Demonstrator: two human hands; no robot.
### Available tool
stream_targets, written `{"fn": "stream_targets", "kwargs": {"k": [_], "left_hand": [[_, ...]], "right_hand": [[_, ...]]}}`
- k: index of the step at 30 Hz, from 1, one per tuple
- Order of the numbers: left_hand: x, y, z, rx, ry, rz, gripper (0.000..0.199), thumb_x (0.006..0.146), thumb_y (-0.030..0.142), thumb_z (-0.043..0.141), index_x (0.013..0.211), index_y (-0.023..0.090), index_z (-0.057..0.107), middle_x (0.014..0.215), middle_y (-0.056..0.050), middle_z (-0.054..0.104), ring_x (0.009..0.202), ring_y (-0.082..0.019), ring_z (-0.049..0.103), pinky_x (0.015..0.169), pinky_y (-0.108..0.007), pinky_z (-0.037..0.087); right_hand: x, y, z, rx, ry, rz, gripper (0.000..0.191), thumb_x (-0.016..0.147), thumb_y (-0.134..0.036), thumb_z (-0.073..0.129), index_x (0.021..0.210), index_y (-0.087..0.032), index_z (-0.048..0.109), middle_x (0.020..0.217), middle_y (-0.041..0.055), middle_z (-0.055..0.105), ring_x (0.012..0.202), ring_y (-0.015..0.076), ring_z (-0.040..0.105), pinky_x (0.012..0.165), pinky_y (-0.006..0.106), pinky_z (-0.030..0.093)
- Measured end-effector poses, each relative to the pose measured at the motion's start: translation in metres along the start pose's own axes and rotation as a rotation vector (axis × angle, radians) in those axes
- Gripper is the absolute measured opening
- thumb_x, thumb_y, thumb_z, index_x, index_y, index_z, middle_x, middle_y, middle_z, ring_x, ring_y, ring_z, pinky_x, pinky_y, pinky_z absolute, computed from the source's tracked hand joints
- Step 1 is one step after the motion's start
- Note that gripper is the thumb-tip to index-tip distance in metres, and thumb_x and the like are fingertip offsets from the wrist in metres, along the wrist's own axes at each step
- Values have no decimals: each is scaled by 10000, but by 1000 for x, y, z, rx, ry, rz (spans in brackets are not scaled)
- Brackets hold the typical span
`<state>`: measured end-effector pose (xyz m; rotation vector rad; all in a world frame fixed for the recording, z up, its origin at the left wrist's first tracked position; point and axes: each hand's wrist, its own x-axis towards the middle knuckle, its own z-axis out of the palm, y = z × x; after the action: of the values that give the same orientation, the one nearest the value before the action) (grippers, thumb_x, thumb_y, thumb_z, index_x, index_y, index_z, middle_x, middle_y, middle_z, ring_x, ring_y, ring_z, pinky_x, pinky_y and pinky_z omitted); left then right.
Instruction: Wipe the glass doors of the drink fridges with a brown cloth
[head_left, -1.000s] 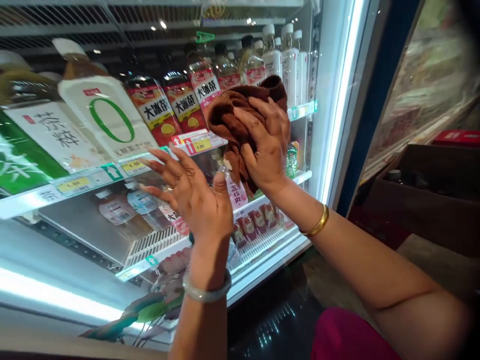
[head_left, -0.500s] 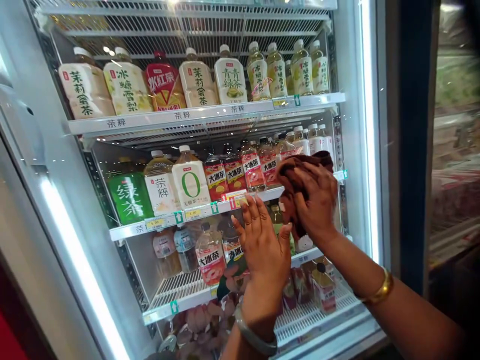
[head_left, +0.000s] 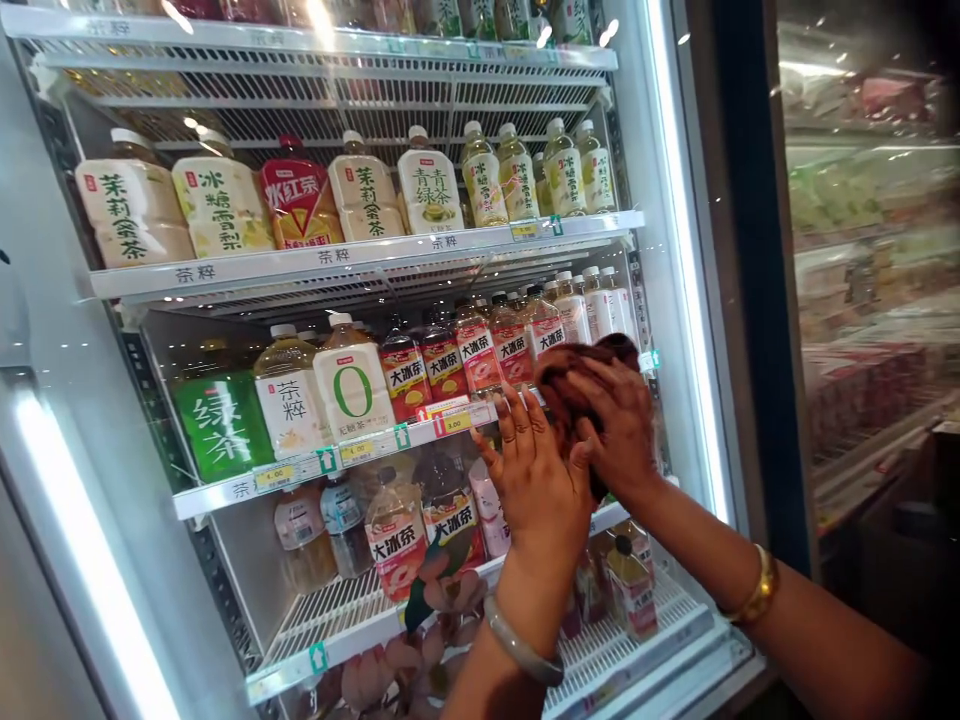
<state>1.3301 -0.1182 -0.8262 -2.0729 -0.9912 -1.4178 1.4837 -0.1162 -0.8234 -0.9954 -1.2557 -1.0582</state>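
My left hand, with a grey bangle at the wrist, has its fingers stretched out flat in front of the drinks and holds nothing. It appears to rest on the glass of an upright display fridge. Just to its right, my right hand is closed around a bunched dark brown cloth, held at the glass. Its thumb side overlaps the left hand's thumb in the view. A gold bracelet circles the right wrist. Behind the hands, iced-tea bottles stand on the middle shelf; some are partly hidden.
White shelves hold large and small tea bottles, such as a green bottle. A price strip runs along the shelf edge. Bright light tubes line the fridge sides. At the right stands another stocked chiller, beyond a dark frame.
The view has swung, so the shelves sit lower and further left. My left hand has shifted right, closer to my right hand. The cloth stays in my right hand.
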Motion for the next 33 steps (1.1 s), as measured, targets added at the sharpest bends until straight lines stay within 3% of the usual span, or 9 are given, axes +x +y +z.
{"fn": "stream_targets", "kwargs": {"k": [3,5,8,12,16,19,23,27,33], "left_hand": [[-8,4,6,-3,-32,62,677,1058,514,391,1548,56,482,1698,-219,287,1620,-345,212,1318,-638,87],[-15,7,13,-12,-34,118,704,1048,528,423,1590,80,419,1705,-193,300,1622,-322,217,1331,-593,109],[-17,20,26,-24,-44,172,749,1037,513,465,1647,114,290,1711,-161,310,1627,-283,214,1340,-554,93],[-11,38,34,-36,-64,126,695,1053,504,426,1631,128,338,1703,-163,328,1625,-294,225,1323,-631,22],[-20,39,34,-60,-104,103,635,1062,511,390,1476,66,574,1645,-224,419,1618,-353,230,1312,-674,82],[-35,38,39,-66,-108,181,700,1054,527,407,1554,41,461,1690,-207,334,1617,-337,230,1326,-620,142],[-34,58,57,-89,-111,270,798,1037,535,456,1651,71,246,1734,-141,236,1632,-259,183,1348,-499,169],[-18,87,72,-128,-149,225,773,1041,538,437,1645,82,282,1722,-149,275,1639,-270,162,1349,-556,127],[-48,80,81,-108,-200,315,715,1060,544,383,1555,33,463,1661,-185,410,1621,-270,241,1339,-481,235]], "right_hand": [[-29,14,-13,37,-82,-204,393,917,-235,644,1300,-320,667,1375,70,652,1405,312,498,1209,621,390],[-43,37,-24,23,-97,-235,385,896,-222,656,1265,-328,681,1340,67,664,1354,302,542,1178,598,432],[-35,64,-28,-48,-51,-87,451,886,-194,597,1320,-304,652,1400,96,617,1344,320,552,1128,593,473],[-8,52,-14,-111,49,116,465,934,-231,539,1393,-281,599,1451,115,574,1392,334,513,1153,609,447],[-35,44,-19,-66,-72,-106,380,935,-270,597,1310,-325,629,1395,76,610,1429,321,487,1189,600,438],[-69,77,-37,-73,-146,-209,356,906,-254,617,1250,-340,639,1388,76,613,1390,325,528,1162,615,464],[-61,122,-39,-218,-2,59,446,931,-254,556,1375,-295,573,1469,135,556,1391,359,524,1111,651,474],[-36,119,-23,-229,72,145,478,964,-314,550,1441,-271,542,1470,150,565,1388,353,532,1153,608,435],[-103,124,-53,-147,-121,51,389,943,-335,595,1331,-315,605,1487,107,568,1412,335,522,1172,592,447]]}}
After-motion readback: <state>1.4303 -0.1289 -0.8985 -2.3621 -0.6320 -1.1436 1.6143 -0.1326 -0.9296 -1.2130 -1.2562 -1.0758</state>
